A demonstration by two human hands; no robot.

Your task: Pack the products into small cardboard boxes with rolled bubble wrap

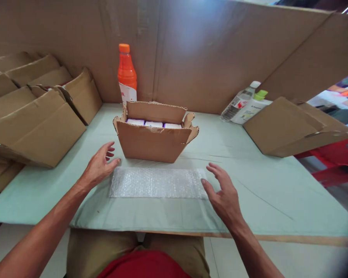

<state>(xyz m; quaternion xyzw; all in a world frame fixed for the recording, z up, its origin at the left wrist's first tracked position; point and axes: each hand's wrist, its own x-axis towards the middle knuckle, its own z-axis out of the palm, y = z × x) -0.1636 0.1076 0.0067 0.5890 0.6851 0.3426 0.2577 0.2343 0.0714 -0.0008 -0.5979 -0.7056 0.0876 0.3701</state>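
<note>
A sheet of clear bubble wrap (158,182) lies flat on the pale green table cover (263,181), just in front of me. My left hand (100,165) hovers at its left end with fingers apart and the thumb near the sheet's corner. At the sheet's right end my right hand (224,193) is spread open, thumb close to the edge. Neither hand holds anything. Behind the sheet stands a small open cardboard box (155,141) with its flaps up. Inside it I see the tops of three white and purple packs (153,124).
An orange bottle (127,75) stands behind the box against a tall cardboard wall (205,50). Several open cartons (37,116) are stacked at the left. At the right lie a flattened carton (290,127) and two tipped bottles (246,102). A red plastic object (333,158) sits beyond the table's right edge.
</note>
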